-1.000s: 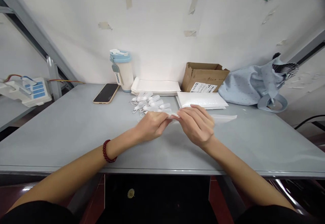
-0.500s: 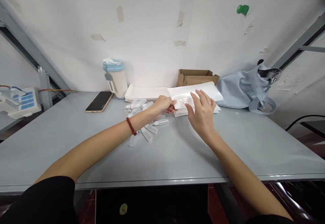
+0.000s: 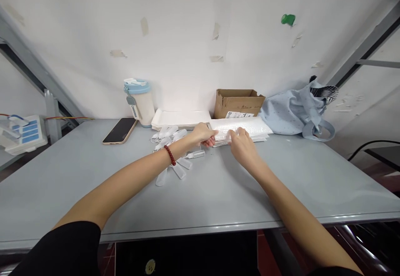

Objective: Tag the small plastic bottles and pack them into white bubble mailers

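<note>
A white bubble mailer (image 3: 246,124) lies on top of a stack of similar mailers. My left hand (image 3: 204,134), with a red bead bracelet (image 3: 170,155) at the wrist, pinches its left end between thumb and fingers. My right hand (image 3: 244,146) is bent over the near edge of the same mailer, thumb and fingertips closed on it; the exact contact is partly hidden. Several small translucent plastic pieces, flat with narrow ends, lie loose beneath and beside my left forearm, one clear piece (image 3: 195,154) close to the left hand.
A stack of white sheets or envelopes (image 3: 181,118) lies against the wall. Behind the mailers stands an open cardboard box (image 3: 239,101), with a light blue cloth bag (image 3: 284,111) to its right. A phone (image 3: 120,131) and a blue-lidded cup (image 3: 142,105) are at the left.
The raised mailer has come down flatter onto the stack. My right hand has lowered from spread fingers to closing on its near edge; the left keeps its pinch. The view has shifted slightly.
</note>
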`<act>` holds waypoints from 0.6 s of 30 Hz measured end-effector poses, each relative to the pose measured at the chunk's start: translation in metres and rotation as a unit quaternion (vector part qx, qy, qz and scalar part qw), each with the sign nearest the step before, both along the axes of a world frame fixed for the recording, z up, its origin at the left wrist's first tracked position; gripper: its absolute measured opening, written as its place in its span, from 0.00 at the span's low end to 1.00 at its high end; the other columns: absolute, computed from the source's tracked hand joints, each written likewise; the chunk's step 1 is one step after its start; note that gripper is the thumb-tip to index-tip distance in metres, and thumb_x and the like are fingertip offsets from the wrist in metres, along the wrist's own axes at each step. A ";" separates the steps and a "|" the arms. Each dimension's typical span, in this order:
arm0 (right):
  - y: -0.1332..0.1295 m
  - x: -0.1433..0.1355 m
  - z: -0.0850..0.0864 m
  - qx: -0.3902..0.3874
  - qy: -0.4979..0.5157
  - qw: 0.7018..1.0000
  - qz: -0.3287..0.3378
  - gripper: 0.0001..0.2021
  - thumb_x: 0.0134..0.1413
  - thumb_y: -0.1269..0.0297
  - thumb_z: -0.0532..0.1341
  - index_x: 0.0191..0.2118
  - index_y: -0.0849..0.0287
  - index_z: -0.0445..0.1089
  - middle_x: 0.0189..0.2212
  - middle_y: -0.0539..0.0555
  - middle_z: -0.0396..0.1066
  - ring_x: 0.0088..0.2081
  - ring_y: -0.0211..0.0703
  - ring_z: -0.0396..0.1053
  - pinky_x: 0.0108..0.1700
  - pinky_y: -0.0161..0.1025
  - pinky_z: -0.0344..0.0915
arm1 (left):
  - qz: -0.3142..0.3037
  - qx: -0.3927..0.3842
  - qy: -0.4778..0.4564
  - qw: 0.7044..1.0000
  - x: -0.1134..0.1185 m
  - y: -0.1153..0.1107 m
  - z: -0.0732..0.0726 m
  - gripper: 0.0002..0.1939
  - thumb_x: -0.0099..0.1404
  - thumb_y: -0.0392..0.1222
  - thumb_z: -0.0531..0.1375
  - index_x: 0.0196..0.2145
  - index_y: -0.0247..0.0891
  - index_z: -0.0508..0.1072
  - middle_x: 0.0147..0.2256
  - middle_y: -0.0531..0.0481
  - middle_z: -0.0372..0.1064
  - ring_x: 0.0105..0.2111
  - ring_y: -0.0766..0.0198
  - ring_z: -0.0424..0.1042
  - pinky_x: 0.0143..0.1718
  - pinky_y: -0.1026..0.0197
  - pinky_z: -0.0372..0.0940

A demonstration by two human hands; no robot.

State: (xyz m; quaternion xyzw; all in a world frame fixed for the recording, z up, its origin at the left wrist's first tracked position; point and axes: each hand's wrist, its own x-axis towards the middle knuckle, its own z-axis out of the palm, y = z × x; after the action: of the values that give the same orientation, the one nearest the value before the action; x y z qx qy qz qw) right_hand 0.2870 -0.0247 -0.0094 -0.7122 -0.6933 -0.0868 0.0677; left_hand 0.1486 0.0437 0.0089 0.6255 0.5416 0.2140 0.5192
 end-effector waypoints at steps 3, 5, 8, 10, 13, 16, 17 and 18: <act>0.001 0.002 0.000 0.012 0.010 1.000 0.000 0.15 0.57 0.78 0.53 0.49 0.65 0.65 0.46 0.69 0.63 0.49 0.60 0.63 0.40 0.45 0.63 | -0.006 0.080 0.080 0.994 -0.011 0.004 0.004 0.19 0.64 0.44 0.59 0.18 0.33 0.67 0.18 0.45 0.70 0.15 0.66 0.67 0.20 0.63 0.63; 0.001 0.003 0.000 0.013 0.014 1.000 0.001 0.15 0.57 0.78 0.52 0.50 0.65 0.64 0.46 0.69 0.62 0.49 0.60 0.62 0.40 0.45 0.63 | 0.000 0.154 0.144 0.977 -0.023 0.013 0.007 0.17 0.62 0.43 0.59 0.18 0.34 0.67 0.21 0.44 0.71 0.19 0.63 0.69 0.23 0.61 0.63; 0.000 0.003 0.000 0.024 0.015 1.000 0.004 0.18 0.57 0.78 0.51 0.53 0.66 0.62 0.47 0.70 0.62 0.51 0.61 0.62 0.40 0.45 0.63 | 0.011 0.269 0.245 0.931 -0.044 0.031 0.009 0.12 0.56 0.40 0.63 0.19 0.35 0.68 0.28 0.41 0.74 0.34 0.53 0.74 0.33 0.58 0.64; 0.000 0.002 -0.001 0.035 0.013 0.999 0.004 0.20 0.57 0.79 0.51 0.55 0.66 0.60 0.50 0.71 0.62 0.54 0.62 0.61 0.43 0.46 0.63 | -0.003 0.305 0.302 0.903 -0.057 0.042 0.009 0.09 0.52 0.40 0.66 0.21 0.35 0.70 0.31 0.40 0.74 0.39 0.49 0.73 0.37 0.57 0.64; -0.001 0.001 -0.001 0.043 0.013 0.999 0.005 0.22 0.58 0.80 0.50 0.58 0.68 0.58 0.53 0.73 0.60 0.59 0.64 0.57 0.47 0.48 0.62 | -0.018 0.326 0.368 0.871 -0.070 0.055 0.007 0.08 0.53 0.41 0.66 0.25 0.34 0.73 0.32 0.39 0.74 0.38 0.49 0.73 0.36 0.56 0.64; -0.003 0.000 0.000 0.045 0.017 0.999 0.007 0.21 0.57 0.80 0.50 0.57 0.68 0.58 0.53 0.74 0.60 0.59 0.64 0.57 0.48 0.49 0.62 | -0.019 0.342 0.412 0.845 -0.076 0.062 0.004 0.08 0.58 0.42 0.62 0.30 0.32 0.75 0.35 0.36 0.74 0.38 0.49 0.73 0.35 0.56 0.64; -0.003 0.000 0.000 0.048 0.018 0.999 0.007 0.22 0.57 0.80 0.50 0.57 0.68 0.58 0.53 0.73 0.61 0.58 0.64 0.58 0.47 0.49 0.62 | -0.021 0.348 0.422 0.837 -0.076 0.062 0.003 0.09 0.59 0.42 0.61 0.31 0.32 0.76 0.35 0.36 0.74 0.38 0.48 0.73 0.35 0.56 0.64; -0.003 0.000 0.000 0.050 0.020 0.999 0.008 0.22 0.57 0.80 0.50 0.57 0.67 0.59 0.52 0.73 0.61 0.57 0.63 0.59 0.47 0.49 0.63 | -0.025 0.355 0.432 0.829 -0.077 0.063 0.003 0.10 0.60 0.42 0.59 0.33 0.31 0.76 0.36 0.35 0.73 0.38 0.48 0.73 0.35 0.55 0.64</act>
State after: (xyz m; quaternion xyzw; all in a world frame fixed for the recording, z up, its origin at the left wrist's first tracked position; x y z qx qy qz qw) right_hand 0.2866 -0.0278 -0.0094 -0.7040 -0.6921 -0.1071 0.1178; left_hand 0.0719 0.1062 0.0117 0.8090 0.5811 0.0866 -0.0202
